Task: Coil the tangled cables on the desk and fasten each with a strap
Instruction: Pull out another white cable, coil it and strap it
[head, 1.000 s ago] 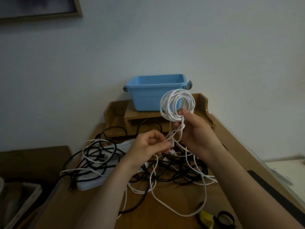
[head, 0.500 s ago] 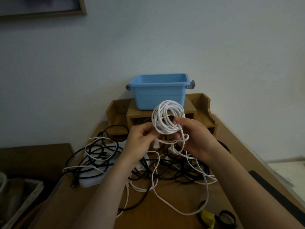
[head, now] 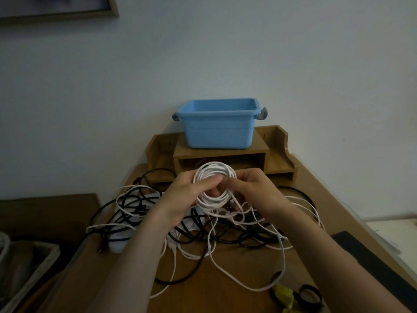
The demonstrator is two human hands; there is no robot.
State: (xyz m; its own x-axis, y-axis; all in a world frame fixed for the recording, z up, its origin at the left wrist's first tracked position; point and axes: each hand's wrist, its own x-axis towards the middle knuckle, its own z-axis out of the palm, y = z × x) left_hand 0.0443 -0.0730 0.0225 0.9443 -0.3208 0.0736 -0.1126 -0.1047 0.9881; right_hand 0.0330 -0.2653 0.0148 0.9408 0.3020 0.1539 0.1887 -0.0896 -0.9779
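Both hands grip the white cable coil upright above the desk, left hand pinching its left rim, right hand curled round its right, the loose tail trailing down toward the yellow strap, nearer the right hand.

Head cam, fwd-down, close over desk

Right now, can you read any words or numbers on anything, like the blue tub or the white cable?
None: no word, number or sign can be read in this picture.
The tub: plain blue walls, no label.
The shelf: bare wood, no print.
The coil: plain white, no marks show.
The picture frame: cut off and too dark to tell.
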